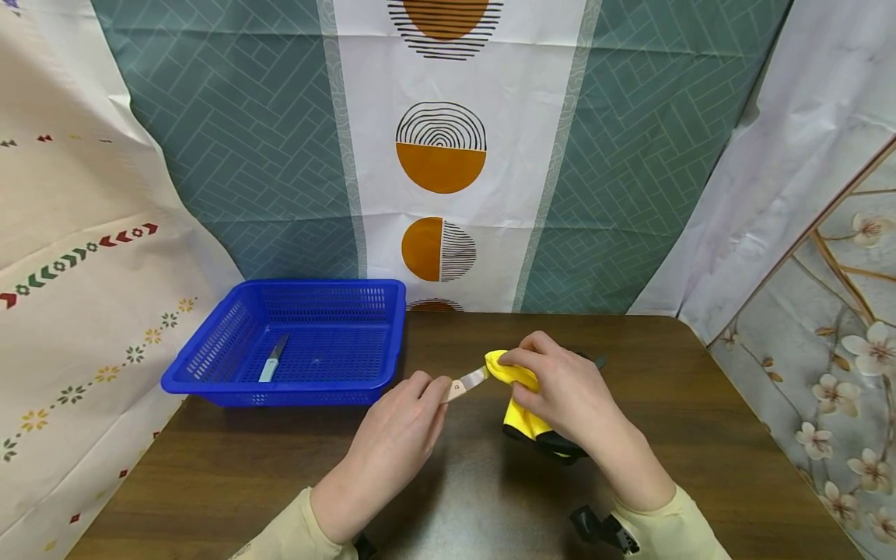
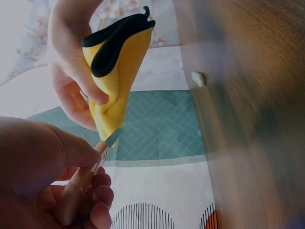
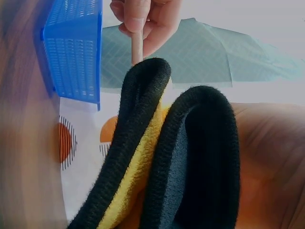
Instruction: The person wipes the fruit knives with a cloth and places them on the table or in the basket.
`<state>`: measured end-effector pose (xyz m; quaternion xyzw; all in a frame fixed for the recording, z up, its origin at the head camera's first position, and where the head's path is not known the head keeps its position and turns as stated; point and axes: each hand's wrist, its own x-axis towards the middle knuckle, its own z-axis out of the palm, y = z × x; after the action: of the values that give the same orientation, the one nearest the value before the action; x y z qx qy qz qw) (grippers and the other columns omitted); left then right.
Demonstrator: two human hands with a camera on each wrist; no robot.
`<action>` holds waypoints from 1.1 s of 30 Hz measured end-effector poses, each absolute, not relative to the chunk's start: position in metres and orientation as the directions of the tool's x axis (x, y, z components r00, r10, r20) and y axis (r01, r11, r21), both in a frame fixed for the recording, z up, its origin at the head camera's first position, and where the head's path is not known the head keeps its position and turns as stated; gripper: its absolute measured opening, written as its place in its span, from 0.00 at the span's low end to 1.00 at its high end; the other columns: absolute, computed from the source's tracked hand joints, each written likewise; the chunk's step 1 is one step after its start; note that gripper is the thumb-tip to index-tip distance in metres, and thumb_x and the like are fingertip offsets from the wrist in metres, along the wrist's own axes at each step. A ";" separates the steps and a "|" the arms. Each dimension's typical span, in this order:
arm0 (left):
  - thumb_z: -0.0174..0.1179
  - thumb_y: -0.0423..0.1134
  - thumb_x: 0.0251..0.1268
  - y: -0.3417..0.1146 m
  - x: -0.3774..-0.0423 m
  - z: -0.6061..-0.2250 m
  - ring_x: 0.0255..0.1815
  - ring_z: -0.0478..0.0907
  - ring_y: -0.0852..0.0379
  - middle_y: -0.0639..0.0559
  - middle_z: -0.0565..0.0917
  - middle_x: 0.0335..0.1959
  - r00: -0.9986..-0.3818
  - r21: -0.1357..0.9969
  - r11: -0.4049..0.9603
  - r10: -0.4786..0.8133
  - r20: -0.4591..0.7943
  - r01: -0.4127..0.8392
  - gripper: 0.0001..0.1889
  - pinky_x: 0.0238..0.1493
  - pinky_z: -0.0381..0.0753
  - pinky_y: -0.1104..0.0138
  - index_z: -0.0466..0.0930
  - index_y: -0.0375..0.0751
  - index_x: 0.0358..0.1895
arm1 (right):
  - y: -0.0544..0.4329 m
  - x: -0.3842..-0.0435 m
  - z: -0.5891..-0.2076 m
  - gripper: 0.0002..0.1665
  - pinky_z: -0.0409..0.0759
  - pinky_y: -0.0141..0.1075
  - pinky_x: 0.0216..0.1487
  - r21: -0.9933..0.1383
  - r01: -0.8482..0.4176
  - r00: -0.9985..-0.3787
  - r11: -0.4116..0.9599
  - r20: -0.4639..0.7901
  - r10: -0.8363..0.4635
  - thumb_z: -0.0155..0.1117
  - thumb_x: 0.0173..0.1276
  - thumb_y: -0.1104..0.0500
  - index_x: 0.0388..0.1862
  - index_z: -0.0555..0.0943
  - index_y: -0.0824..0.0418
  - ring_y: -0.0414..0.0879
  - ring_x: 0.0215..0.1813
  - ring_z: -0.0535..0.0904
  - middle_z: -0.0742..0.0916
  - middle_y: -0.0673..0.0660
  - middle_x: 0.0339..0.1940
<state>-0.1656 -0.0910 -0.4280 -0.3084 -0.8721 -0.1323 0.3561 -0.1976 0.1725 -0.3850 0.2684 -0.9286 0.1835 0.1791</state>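
Note:
My left hand [image 1: 402,432] grips the pale handle of a small knife [image 1: 474,379], its blade pointing right and away. In my right hand [image 1: 567,385] a yellow cloth with black edging [image 1: 519,420] is pinched between thumb and fingers. The cloth is folded over the blade's tip, so the tip is hidden. From the left wrist view, the knife handle [image 2: 76,191] lies across my curled fingers, and the cloth [image 2: 128,62] hangs bunched above the blade. The cloth's black edges [image 3: 202,143] fill the front of the right wrist view.
A blue plastic basket [image 1: 283,394] stands at the table's back left. Inside it lies another small knife [image 1: 270,365] with a pale blue handle. Behind my right hand, a small greyish end of something [image 1: 600,362] shows on the brown table [image 1: 672,467]. Patterned cloths [image 1: 273,155] hang behind and beside.

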 end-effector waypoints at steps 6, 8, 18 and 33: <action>0.78 0.30 0.64 -0.091 -0.166 -0.429 0.28 0.77 0.53 0.50 0.78 0.33 -0.545 0.009 0.772 0.440 0.713 0.635 0.16 0.26 0.78 0.61 0.82 0.38 0.50 | 0.175 -0.199 -0.385 0.22 0.78 0.39 0.34 -0.259 -0.537 -0.808 0.803 0.430 -0.401 0.79 0.63 0.64 0.56 0.92 0.51 0.44 0.36 0.80 0.84 0.51 0.50; 0.78 0.30 0.64 -0.091 -0.165 -0.429 0.28 0.77 0.53 0.50 0.78 0.33 -0.544 0.008 0.772 0.440 0.714 0.636 0.16 0.26 0.78 0.61 0.82 0.38 0.50 | 0.176 -0.200 -0.385 0.22 0.79 0.40 0.34 -0.260 -0.530 -0.812 0.807 0.431 -0.395 0.79 0.63 0.64 0.56 0.92 0.51 0.45 0.37 0.81 0.84 0.51 0.50; 0.78 0.30 0.64 -0.091 -0.165 -0.429 0.27 0.77 0.53 0.50 0.79 0.33 -0.543 0.011 0.770 0.440 0.715 0.637 0.16 0.26 0.78 0.61 0.82 0.38 0.51 | 0.179 -0.202 -0.385 0.21 0.79 0.42 0.34 -0.257 -0.497 -0.831 0.829 0.416 -0.370 0.78 0.63 0.64 0.56 0.92 0.51 0.47 0.39 0.82 0.84 0.53 0.51; 0.78 0.30 0.64 -0.091 -0.165 -0.429 0.28 0.78 0.52 0.50 0.79 0.34 -0.536 0.010 0.770 0.434 0.724 0.638 0.16 0.26 0.79 0.61 0.83 0.38 0.51 | 0.184 -0.203 -0.384 0.21 0.79 0.44 0.33 -0.272 -0.443 -0.856 0.854 0.410 -0.314 0.75 0.64 0.64 0.57 0.92 0.53 0.49 0.37 0.82 0.85 0.55 0.52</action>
<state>-0.1651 -0.0911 -0.4290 -0.3099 -0.8653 -0.1380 0.3689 -0.2034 0.1840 -0.3837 0.2002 -0.9462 0.1812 0.1782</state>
